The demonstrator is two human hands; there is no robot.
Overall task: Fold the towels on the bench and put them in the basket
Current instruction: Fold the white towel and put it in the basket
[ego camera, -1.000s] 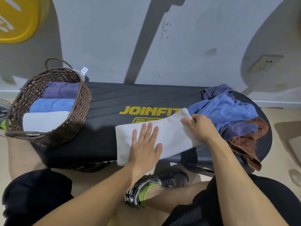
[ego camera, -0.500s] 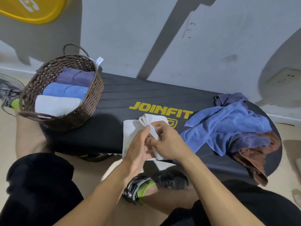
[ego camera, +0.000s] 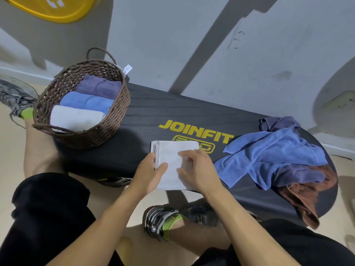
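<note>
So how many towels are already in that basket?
3 show in the basket, side by side: a white towel nearest the person, a blue towel in the middle, a purple towel farthest. Others may lie hidden underneath.

table point(ego camera: 146, 110): black, yellow logo point(ego camera: 196, 131)
basket point(ego camera: 115, 116): left of logo
white towel point(ego camera: 172, 150): folded, just below logo
towel heap point(ego camera: 269, 156): right of logo
</note>
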